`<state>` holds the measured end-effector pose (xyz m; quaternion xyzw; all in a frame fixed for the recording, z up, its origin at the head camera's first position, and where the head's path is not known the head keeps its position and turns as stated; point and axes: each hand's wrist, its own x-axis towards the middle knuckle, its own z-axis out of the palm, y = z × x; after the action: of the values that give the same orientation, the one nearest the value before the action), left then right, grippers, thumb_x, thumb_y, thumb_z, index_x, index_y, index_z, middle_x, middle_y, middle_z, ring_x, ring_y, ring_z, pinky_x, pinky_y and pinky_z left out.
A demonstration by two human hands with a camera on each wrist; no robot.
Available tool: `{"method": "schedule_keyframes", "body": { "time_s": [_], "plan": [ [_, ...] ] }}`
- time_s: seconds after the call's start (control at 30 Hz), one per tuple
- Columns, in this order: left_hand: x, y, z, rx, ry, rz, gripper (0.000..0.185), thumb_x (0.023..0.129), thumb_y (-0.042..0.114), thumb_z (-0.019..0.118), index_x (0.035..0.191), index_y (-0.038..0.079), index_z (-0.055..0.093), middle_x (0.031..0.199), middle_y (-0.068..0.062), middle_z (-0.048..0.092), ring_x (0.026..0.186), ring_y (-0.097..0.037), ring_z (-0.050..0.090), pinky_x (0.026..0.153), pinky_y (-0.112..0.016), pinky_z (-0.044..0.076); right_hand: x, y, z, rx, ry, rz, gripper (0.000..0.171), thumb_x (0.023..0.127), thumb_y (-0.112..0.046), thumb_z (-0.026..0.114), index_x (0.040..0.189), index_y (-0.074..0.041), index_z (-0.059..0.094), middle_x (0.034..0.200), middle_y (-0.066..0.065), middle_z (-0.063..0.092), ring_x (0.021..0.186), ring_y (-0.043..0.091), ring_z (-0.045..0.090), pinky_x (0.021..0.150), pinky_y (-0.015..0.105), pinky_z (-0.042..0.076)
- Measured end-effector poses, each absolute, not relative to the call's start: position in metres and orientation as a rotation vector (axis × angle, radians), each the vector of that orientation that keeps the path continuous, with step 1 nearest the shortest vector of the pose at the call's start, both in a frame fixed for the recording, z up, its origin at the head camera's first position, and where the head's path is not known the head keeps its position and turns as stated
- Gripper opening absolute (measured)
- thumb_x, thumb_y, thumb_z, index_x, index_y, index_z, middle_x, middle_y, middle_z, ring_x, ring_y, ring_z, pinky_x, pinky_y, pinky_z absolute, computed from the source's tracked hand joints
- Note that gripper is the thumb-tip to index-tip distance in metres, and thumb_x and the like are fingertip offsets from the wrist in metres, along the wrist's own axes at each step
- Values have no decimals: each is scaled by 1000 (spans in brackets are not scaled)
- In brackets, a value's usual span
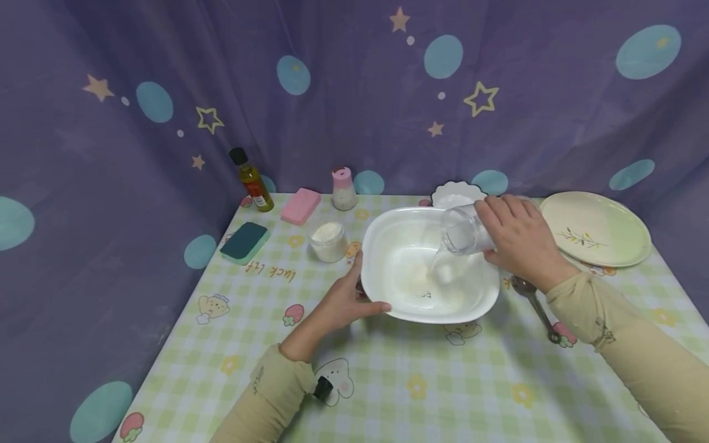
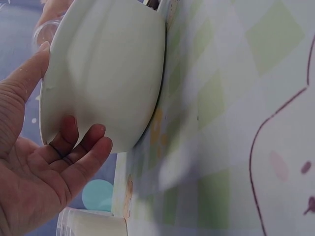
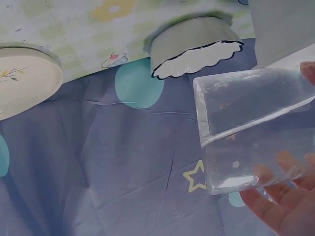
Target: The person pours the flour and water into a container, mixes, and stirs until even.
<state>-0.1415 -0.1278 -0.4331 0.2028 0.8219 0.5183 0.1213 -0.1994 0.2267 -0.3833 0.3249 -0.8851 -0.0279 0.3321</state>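
Note:
A large white bowl (image 1: 388, 295) stands mid-table, with a little liquid in its bottom. My right hand (image 1: 517, 237) grips a clear glass (image 1: 462, 231), tipped mouth-down over the bowl so water runs into it. The right wrist view shows the glass (image 3: 256, 130) tilted, with my fingers (image 3: 285, 211) curled under it. My left hand (image 1: 346, 298) holds the bowl's near left rim. In the left wrist view the thumb lies along the rim of the bowl (image 2: 108, 69) and the fingers (image 2: 78, 142) cup its outer wall.
A metal spoon (image 1: 534, 304) lies right of the bowl. A cream plate (image 1: 595, 227) sits at far right, a small scalloped dish (image 1: 456, 192) behind the bowl. At the back left are an oil bottle (image 1: 252, 181), pink sponge (image 1: 300, 205), shaker (image 1: 343, 189), flour cup (image 1: 328, 240) and green sponge (image 1: 245, 242).

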Motion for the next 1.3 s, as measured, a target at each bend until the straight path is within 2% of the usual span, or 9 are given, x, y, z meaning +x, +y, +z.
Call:
{"method": "schedule_keyframes", "body": {
  "time_s": [0.8,1.0,1.3],
  "plan": [
    [-141,-127,-435,568,2404,1527,121,76,24,86,158,21,-3,139,-19,52,112,-32,60,91,-46,50,-200,221,-378,864,-2264,-80,88,50,-23,88,123,2,46,115,24,50,103,46,50,81,55,42],
    [-142,-127,-435,577,2391,1529,121,77,24,85,158,20,-5,135,-21,55,111,-34,61,90,-46,51,-200,220,-377,869,-2261,-93,84,52,-23,87,121,2,46,114,23,50,102,46,50,81,55,43],
    [-141,-127,-435,578,2388,1519,120,78,24,85,157,18,-6,131,-21,58,110,-29,62,90,-44,51,-200,220,-379,877,-2259,-81,84,51,-21,85,123,2,46,116,24,50,103,47,50,83,56,42]
  ]
}}
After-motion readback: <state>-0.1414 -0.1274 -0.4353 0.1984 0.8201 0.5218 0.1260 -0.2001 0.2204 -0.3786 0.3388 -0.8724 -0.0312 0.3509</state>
